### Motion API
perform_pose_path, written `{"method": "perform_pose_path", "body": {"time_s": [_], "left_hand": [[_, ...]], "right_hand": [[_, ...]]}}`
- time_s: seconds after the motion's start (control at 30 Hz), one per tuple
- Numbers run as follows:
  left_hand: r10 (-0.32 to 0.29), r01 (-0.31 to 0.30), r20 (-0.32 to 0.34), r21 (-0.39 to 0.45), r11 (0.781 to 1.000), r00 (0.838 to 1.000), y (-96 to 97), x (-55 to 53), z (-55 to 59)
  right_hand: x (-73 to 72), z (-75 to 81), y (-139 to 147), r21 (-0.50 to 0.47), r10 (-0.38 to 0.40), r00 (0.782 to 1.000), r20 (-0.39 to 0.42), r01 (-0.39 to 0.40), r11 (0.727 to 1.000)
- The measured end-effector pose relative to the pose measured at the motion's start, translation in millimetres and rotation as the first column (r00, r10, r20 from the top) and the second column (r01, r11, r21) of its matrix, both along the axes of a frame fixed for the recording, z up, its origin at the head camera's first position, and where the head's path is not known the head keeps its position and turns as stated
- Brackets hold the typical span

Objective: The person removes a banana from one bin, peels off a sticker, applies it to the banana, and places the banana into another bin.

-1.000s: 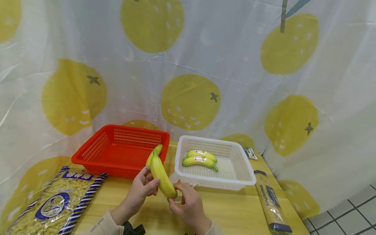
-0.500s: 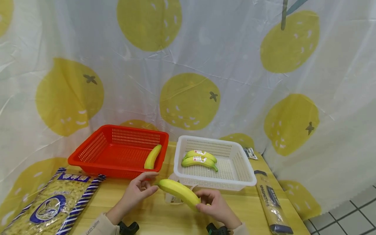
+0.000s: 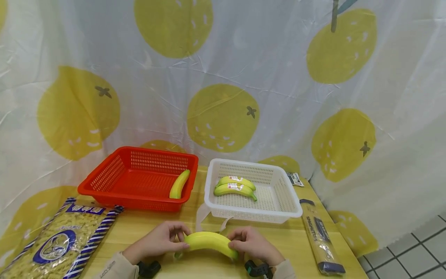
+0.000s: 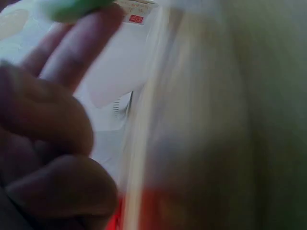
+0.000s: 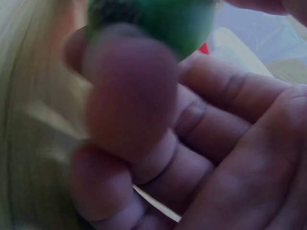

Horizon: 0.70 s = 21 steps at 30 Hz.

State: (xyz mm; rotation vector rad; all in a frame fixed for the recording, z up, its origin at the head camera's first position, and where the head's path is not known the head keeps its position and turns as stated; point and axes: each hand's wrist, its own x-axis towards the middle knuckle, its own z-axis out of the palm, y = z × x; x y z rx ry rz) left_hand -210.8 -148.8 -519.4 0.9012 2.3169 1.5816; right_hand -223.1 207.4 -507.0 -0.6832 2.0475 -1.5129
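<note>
A curved yellow banana (image 3: 210,241) lies level between my two hands, low over the front of the table. My left hand (image 3: 158,241) pinches its left end between thumb and fingers. At the other end, my right hand (image 3: 252,245) holds the fruit with curled fingers. The right wrist view has a green tip (image 5: 163,24) at the thumb, and the left wrist view shows a green end (image 4: 74,7) at the fingertips. Just behind the banana, a whitish paper strip (image 3: 202,214) curls up, partly hidden by it.
A red basket (image 3: 139,202) with one banana (image 3: 179,184) stands at the back left. Beside it, a white basket (image 3: 251,214) holds two labelled bananas (image 3: 235,188). A pasta bag (image 3: 57,240) lies left, a spaghetti pack (image 3: 321,236) right. A patterned curtain (image 3: 278,97) hangs behind.
The banana has gone from steeply tilted to level and come down toward the table's front. My left hand let go of it, then took its left end; my right hand kept hold.
</note>
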Motion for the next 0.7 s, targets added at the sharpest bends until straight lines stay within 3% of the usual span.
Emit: {"method": "perform_pose_path", "body": {"time_s": [0.27, 0.4, 0.53, 0.6, 0.63, 0.7], "left_hand": [[-0.039, 0.037, -0.020, -0.130, 0.991, 0.999, 2.3, 0.9, -4.2], [-0.021, 0.014, -0.030, -0.199, 0.980, 0.999, 1.5, 2.7, -1.2], [-0.001, -0.015, -0.059, -0.260, 0.965, 0.998, 0.4, 4.3, 1.5], [0.001, -0.017, -0.059, -0.275, 0.961, 0.998, 0.2, 4.5, 2.0], [0.001, -0.018, -0.059, -0.281, 0.960, 0.998, 0.1, 4.6, 2.0], [-0.006, -0.013, -0.064, -0.287, 0.958, 0.998, 0.0, 4.7, 1.8]], "right_hand": [[6.6, -3.1, -9, 0.074, 0.004, 0.999, -0.035, -0.001, 0.997], [9.4, -4.0, -13, 0.085, 0.002, 0.998, -0.060, 0.003, 0.996], [11.0, -5.6, -17, 0.100, -0.062, 0.987, -0.148, 0.077, 0.992], [10.4, -6.9, -20, 0.071, -0.116, 0.952, -0.283, 0.141, 0.987], [9.9, -7.4, -22, 0.040, -0.147, 0.921, -0.360, 0.173, 0.984], [8.6, -8.8, -24, -0.018, -0.202, 0.832, -0.517, 0.225, 0.974]]}}
